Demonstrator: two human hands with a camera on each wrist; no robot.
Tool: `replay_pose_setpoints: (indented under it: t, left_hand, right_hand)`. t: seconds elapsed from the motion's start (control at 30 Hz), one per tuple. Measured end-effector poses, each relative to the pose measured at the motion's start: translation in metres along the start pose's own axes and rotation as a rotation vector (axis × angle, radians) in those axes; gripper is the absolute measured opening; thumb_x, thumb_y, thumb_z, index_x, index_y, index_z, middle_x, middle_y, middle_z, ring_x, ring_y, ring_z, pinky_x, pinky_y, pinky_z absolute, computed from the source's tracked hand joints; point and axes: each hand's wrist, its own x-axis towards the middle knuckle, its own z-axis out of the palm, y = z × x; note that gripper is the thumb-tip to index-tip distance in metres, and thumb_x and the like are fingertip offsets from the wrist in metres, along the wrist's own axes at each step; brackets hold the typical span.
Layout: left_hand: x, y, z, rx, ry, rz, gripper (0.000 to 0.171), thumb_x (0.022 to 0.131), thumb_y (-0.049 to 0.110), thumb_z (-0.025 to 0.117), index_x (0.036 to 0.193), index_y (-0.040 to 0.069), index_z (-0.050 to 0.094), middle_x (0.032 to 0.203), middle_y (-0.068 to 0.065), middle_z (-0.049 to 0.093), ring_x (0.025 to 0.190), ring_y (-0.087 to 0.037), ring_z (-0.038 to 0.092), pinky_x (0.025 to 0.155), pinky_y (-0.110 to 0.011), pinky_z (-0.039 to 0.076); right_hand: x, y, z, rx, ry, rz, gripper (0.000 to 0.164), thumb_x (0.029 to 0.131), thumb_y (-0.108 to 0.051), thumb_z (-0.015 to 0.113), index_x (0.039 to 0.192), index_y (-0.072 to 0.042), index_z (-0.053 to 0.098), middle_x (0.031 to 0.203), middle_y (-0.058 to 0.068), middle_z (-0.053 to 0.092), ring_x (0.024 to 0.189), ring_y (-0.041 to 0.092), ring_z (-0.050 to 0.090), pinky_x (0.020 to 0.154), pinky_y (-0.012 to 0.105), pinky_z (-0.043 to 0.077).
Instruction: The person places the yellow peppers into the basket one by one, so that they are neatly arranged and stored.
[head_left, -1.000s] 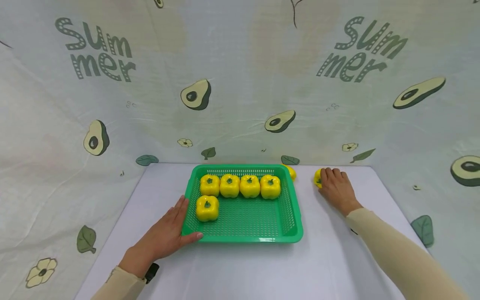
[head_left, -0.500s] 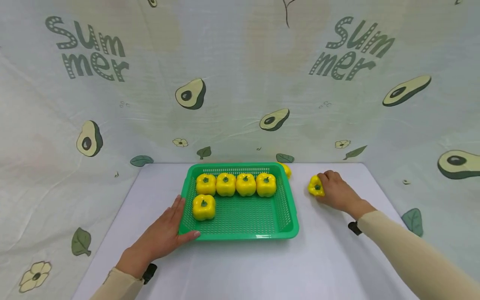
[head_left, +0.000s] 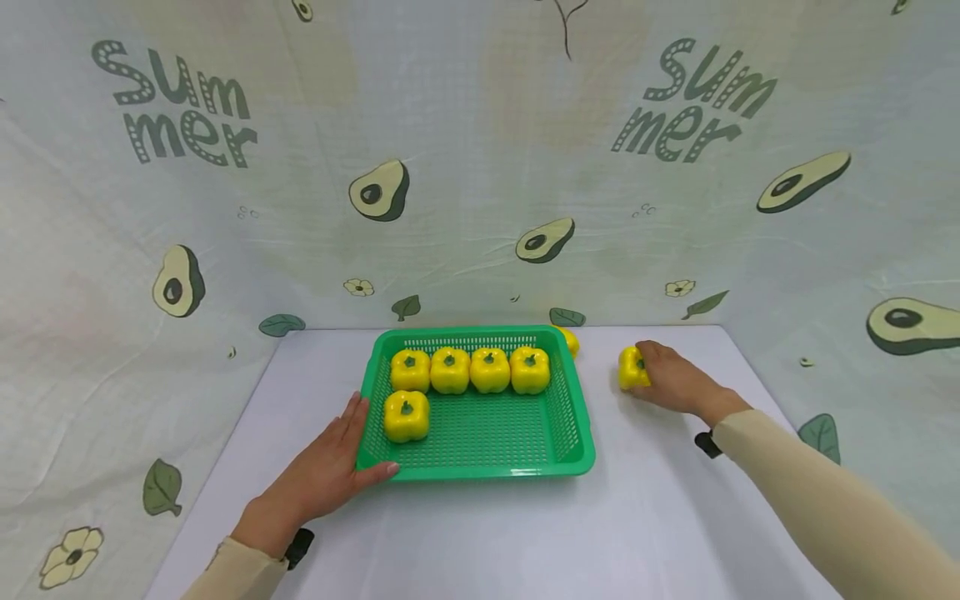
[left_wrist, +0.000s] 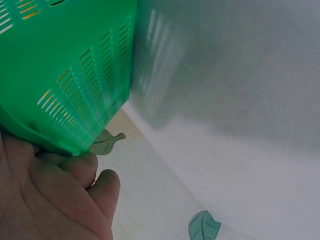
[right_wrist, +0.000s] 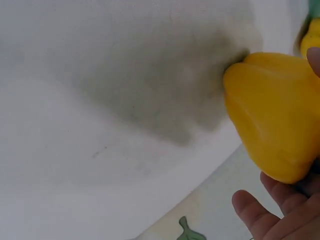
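A green basket (head_left: pixel 480 477) with slotted walls holds several yellow bell peppers, four-lobed with green stems: a row along the back and one bell pepper (head_left: pixel 407 417) at front left. My left hand (head_left: pixel 318 471) rests against the basket's left side, fingers straight along it and thumb over the front rim; the left wrist view shows its fingers at the basket wall (left_wrist: pixel 82 95). To the right of the basket, my right hand (head_left: pixel 675 379) holds another yellow bell pepper (head_left: pixel 632 371) between thumb and fingers. In the right wrist view this bell pepper (right_wrist: pixel 275 115) sits close over the table.
One more yellow bell pepper (head_left: pixel 572 342) lies behind the basket's back right corner, partly hidden by it. The white table (head_left: pixel 480 542) ends at the back against a cloth (head_left: pixel 450 275) printed with avocados and leaves.
My right hand has turned the bell pepper so its stem moves from facing front to facing up. The left hand stays on the basket. The view has shifted slightly.
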Motion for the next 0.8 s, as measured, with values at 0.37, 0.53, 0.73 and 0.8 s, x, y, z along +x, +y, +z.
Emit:
replay_pose_setpoints:
  t: [0.37,0.53,0.73,0.8]
  left_hand:
    - [0.0011,-0.0014,0.0011,0.009,0.01,0.002,0.123,0.091,0.085,0.051,0.168,-0.002,0.009,0.176,-0.023,0.006,0.152,-0.055,0.032,0.119,-0.066,0.037]
    - [0.0017,-0.001,0.0012,0.01,0.007,-0.004,0.123,0.091,0.085,0.052,0.168,-0.001,0.009,0.176,-0.023,0.007,0.152,-0.055,0.033,0.119,-0.066,0.037]
    - [0.0011,-0.0013,0.0003,0.004,0.015,-0.003,0.122,0.092,0.083,0.054,0.168,-0.001,0.01,0.176,-0.023,0.007,0.153,-0.054,0.033,0.12,-0.065,0.037]
    - [0.0009,-0.0017,0.0005,0.002,0.017,-0.002,0.123,0.091,0.085,0.052,0.168,-0.001,0.01,0.176,-0.023,0.007,0.153,-0.053,0.032,0.12,-0.065,0.037]
  right_hand:
    - [0.009,-0.0046,0.0056,-0.245,0.127,-0.047,0.081,0.083,-0.043,0.09,0.134,0.006,0.052,0.128,0.028,0.062,0.116,0.045,0.057,0.101,0.067,0.049]
    - [0.0096,-0.0015,0.0085,-0.306,0.175,-0.078,0.079,0.079,-0.05,0.09,0.127,0.003,0.055,0.118,0.023,0.065,0.11,0.043,0.058,0.095,0.063,0.05]
    - [0.0051,-0.0033,0.006,-0.344,0.236,-0.118,0.08,0.077,-0.051,0.091,0.123,0.004,0.056,0.114,0.023,0.065,0.105,0.042,0.059,0.091,0.06,0.052]
    - [0.0033,-0.0054,0.0034,-0.354,0.252,-0.126,0.079,0.077,-0.051,0.091,0.122,0.004,0.056,0.112,0.023,0.065,0.104,0.042,0.059,0.09,0.059,0.052]
